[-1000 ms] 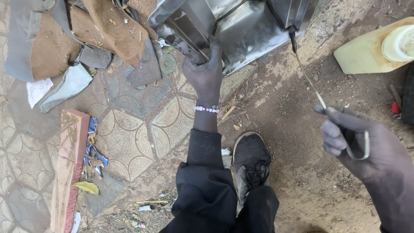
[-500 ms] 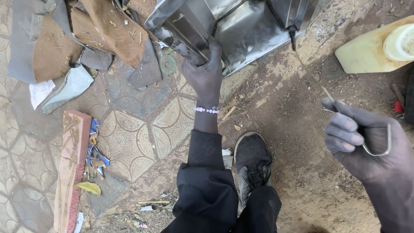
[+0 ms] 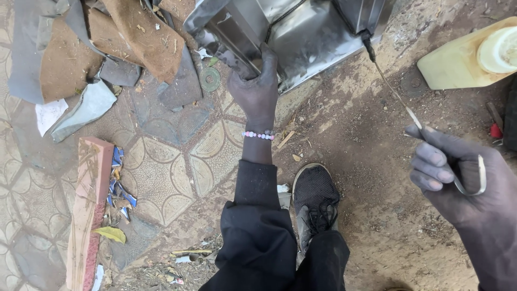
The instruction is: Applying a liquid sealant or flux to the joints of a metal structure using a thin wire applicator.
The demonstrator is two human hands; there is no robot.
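1. Left hand (image 3: 257, 89) of mine was clamped over the lower edge of the shiny bent sheet-metal casing (image 3: 291, 27), fingers curled round the rim, a pink-and-white bead bracelet (image 3: 258, 135) on the wrist.
2. My right hand (image 3: 458, 178) was pinched shut on the looped handle end of a long thin metal rod (image 3: 398, 97), which ran up and left until its dark tip met the casing's lower right corner.
3. That casing rested on the ground at the top of my view, straddling the line between paving and dirt.
4. I was outdoors: patterned grey paving tiles (image 3: 161, 161) lay to the left, bare brown dirt (image 3: 366, 161) to the right.
5. I counted one black shoe (image 3: 315, 199) of mine, set on the dirt just beside my left forearm.
6. One pale yellow plastic jerrycan (image 3: 458, 62) with a white cap lay at the upper right, well apart from the casing.
7. One reddish wooden plank (image 3: 89, 205) lay along the left, with one yellow leaf (image 3: 110, 233) and some blue scraps beside it.
8. Several torn brown-and-grey sheets of scrap (image 3: 107, 43) were heaped at the upper left; one small round green disc (image 3: 210, 79) lay near my left hand.
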